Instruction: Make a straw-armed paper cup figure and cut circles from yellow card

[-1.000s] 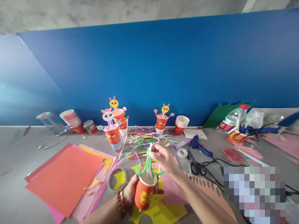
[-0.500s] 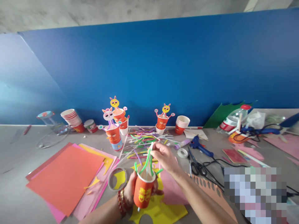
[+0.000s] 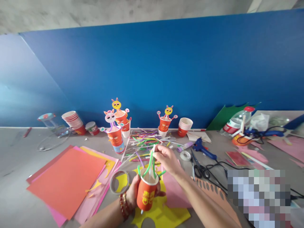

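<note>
My left hand [image 3: 133, 193] is wrapped round an orange paper cup [image 3: 146, 193] held just above a yellow foam sheet [image 3: 163, 215]. Green straws [image 3: 149, 164] and a white one rise out of the cup. My right hand [image 3: 166, 158] pinches the tops of those straws above the cup's mouth. A red bead bracelet sits on my left wrist.
A pile of coloured straws [image 3: 144, 143] lies behind the cup. Finished cup figures [image 3: 115, 134] with animal faces and stacked cups [image 3: 184, 126] stand by the blue wall. Orange and pink paper sheets [image 3: 67, 180] lie left; a tape roll [image 3: 118, 182], scissors [image 3: 198, 169], a glue gun [image 3: 203, 148] and cables lie right.
The cup has shifted slightly in my left hand and my right hand keeps its pinch on the straws; little else has moved.
</note>
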A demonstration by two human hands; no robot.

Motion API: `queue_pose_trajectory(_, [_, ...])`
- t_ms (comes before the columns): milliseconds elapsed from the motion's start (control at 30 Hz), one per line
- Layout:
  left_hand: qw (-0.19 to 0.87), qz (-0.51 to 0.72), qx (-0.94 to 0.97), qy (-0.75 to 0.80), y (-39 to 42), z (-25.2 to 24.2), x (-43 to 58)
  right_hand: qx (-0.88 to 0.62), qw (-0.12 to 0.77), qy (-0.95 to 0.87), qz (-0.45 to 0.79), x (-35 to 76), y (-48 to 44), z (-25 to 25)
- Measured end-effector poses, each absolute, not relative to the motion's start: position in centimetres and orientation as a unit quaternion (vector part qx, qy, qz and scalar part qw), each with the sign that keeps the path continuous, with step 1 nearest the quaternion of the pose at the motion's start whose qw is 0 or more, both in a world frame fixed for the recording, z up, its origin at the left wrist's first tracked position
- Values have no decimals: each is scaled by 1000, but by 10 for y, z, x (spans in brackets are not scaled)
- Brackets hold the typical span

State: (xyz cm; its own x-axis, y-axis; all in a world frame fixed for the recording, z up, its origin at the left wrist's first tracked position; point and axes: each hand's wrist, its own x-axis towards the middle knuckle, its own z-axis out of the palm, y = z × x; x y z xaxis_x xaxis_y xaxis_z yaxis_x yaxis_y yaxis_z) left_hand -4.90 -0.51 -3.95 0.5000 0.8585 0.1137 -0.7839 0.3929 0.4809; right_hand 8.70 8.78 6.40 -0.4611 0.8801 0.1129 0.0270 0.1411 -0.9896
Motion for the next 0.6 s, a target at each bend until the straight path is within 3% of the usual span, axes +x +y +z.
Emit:
queue_pose_trajectory(200, [832, 488, 251, 75, -5, -40, -47, -348, 418, -678, 494, 86, 84, 67])
queue_pose_trajectory(367, [829, 495, 247, 81, -4, -35, -48, -350, 384, -652, 553, 88, 87, 63])
queue_pose_trajectory(600, [829, 483, 272, 69, -7, -42, -44, -352, 404, -672, 511, 87, 85, 58])
